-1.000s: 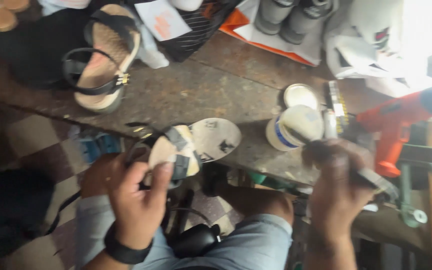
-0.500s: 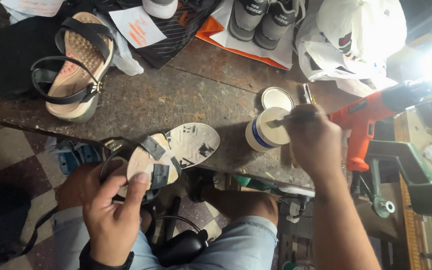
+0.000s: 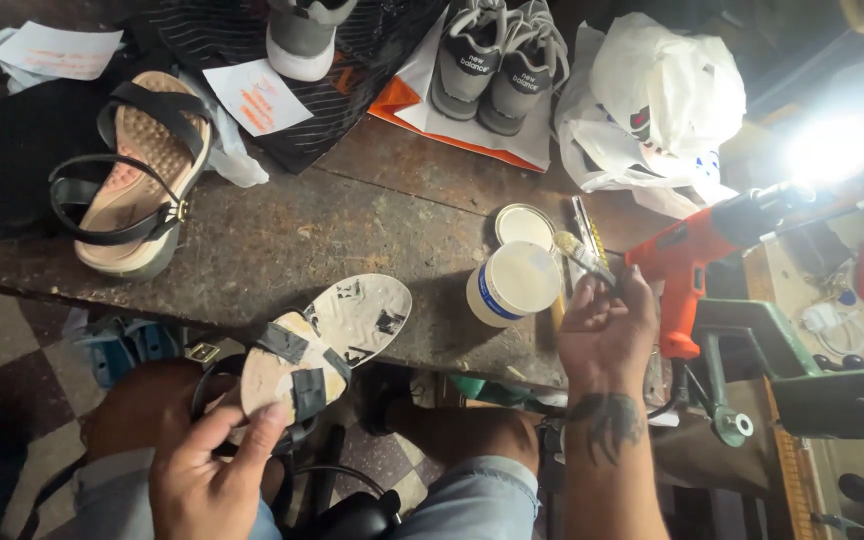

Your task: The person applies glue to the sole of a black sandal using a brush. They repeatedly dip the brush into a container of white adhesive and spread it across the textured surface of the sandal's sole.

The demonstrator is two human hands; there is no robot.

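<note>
Fingers of the left hand [image 3: 207, 480] curl under and around an upturned sandal [image 3: 287, 375], thumb and forefinger pinching its heel end so the bare, scraped underside faces up, black straps crossing it. It is held just off the near edge of the workbench [image 3: 352, 230], over the lap. Beside it a detached pale sole [image 3: 362, 315] lies on that near edge, touching or nearly touching the sandal's toe.

The right hand [image 3: 602, 335] is raised by the bench's near right part, fingers pressed together around the handle of a small brush [image 3: 582, 250] whose loaded tip points up and left, just beside an open white tin of glue [image 3: 512, 285]. The tin's lid [image 3: 524, 225] lies behind it.

Judging by this, the step in hand is charging the brush with adhesive. The next move calls for carrying the wet tip across to the sandal's underside without dripping, keeping the shoe level and the straps clear of the glue.

A matching sandal [image 3: 132, 195] rests near the left edge; an orange power tool [image 3: 692, 260] sits at the right.
</note>
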